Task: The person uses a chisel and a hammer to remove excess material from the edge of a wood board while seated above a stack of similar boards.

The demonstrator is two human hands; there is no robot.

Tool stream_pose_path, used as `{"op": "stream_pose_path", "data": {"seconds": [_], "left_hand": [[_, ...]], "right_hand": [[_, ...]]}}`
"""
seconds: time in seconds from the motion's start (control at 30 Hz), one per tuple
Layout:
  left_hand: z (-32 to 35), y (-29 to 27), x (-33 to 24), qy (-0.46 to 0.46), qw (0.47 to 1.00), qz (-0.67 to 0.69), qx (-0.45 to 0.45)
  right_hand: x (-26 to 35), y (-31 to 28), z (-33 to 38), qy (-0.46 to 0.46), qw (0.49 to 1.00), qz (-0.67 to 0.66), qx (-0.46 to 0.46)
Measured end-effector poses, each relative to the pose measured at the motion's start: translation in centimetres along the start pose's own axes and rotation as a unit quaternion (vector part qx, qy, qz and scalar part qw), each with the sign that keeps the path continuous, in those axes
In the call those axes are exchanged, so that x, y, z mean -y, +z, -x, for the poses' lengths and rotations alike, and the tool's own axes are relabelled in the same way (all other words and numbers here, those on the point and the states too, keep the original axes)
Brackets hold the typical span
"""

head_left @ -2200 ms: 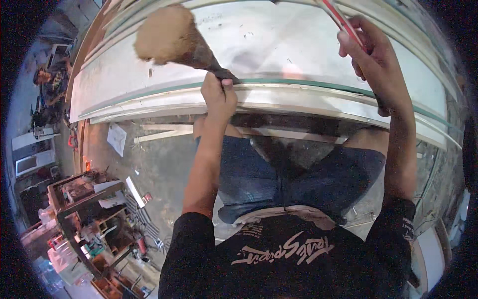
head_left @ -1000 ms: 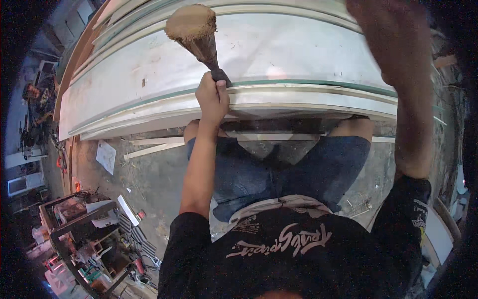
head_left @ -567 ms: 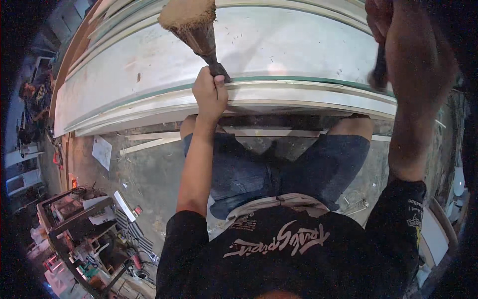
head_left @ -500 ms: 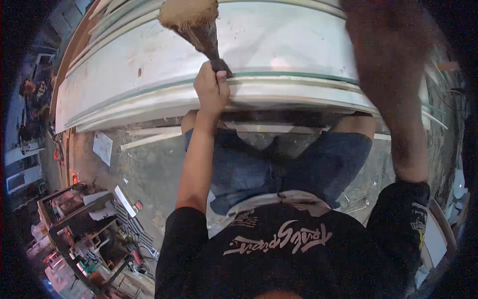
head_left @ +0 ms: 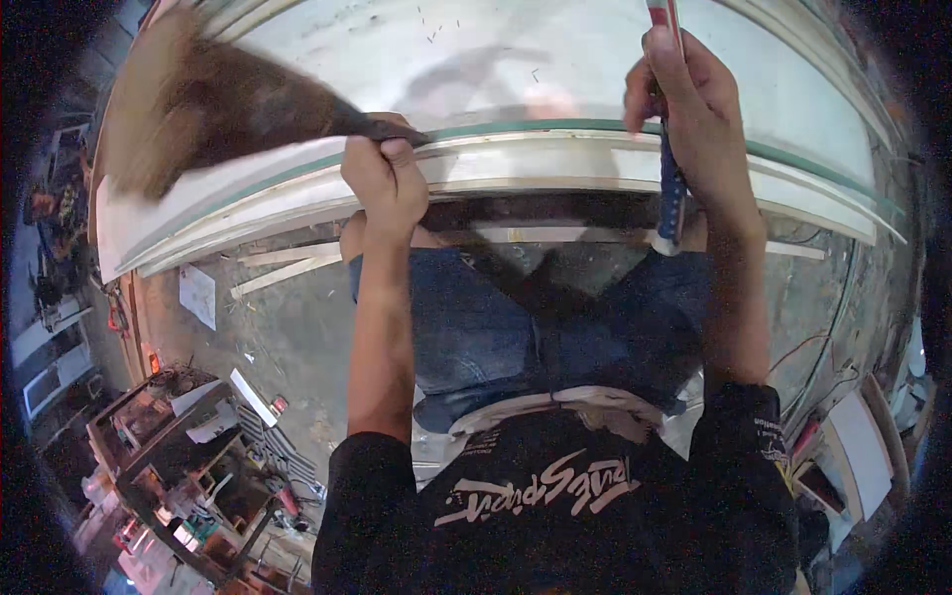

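Observation:
My left hand [head_left: 385,188] is closed round the narrow dark handle of a hand brush [head_left: 263,94]. The brush widens to the left into fuzzy tan bristles, blurred by motion, above the left part of a white panel [head_left: 476,69]. On the right, my right hand [head_left: 702,124] grips a tool with a blue textured handle [head_left: 671,183]. A red and silvery part of it shows above the fingers, and the upper picture edge cuts off the rest, so its kind stays unclear. Small dark specks lie on the panel.
A green strip [head_left: 565,126] and pale wooden lengths [head_left: 555,159] run along the panel's near edge, close to my knees. At lower left stands a wooden rack [head_left: 134,451] crowded with tools. Boards [head_left: 863,456] lean at lower right; sticks and scraps lie on the floor.
The brush has swung from pointing away to pointing left, still in my left hand. My right hand, blurred at the far right before, has come inward and now shows the blue-handled tool.

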State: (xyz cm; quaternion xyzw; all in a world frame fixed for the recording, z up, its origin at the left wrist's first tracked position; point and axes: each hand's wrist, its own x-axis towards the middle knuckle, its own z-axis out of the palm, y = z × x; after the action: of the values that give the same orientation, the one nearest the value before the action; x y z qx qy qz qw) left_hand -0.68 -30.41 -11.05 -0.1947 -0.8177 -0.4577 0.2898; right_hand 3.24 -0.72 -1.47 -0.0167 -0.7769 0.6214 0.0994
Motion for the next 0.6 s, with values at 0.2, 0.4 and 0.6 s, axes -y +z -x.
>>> {"op": "stream_pose_path", "data": {"seconds": [0.2, 0.4, 0.6], "left_hand": [[0.0, 0.6, 0.5, 0.027, 0.998, 0.051, -0.019], [0.1, 0.7, 0.0, -0.004, 0.997, 0.038, -0.060], [-0.2, 0.2, 0.0, 0.001, 0.999, 0.019, -0.027]], "right_hand": [[-4.1, 1.4, -1.3, 0.017, 0.999, 0.031, -0.033], [-2.9, 2.5, -1.7, 0.171, 0.977, 0.029, -0.124], [-3.9, 2.2, -2.2, 0.159, 0.982, 0.047, -0.092]]}}
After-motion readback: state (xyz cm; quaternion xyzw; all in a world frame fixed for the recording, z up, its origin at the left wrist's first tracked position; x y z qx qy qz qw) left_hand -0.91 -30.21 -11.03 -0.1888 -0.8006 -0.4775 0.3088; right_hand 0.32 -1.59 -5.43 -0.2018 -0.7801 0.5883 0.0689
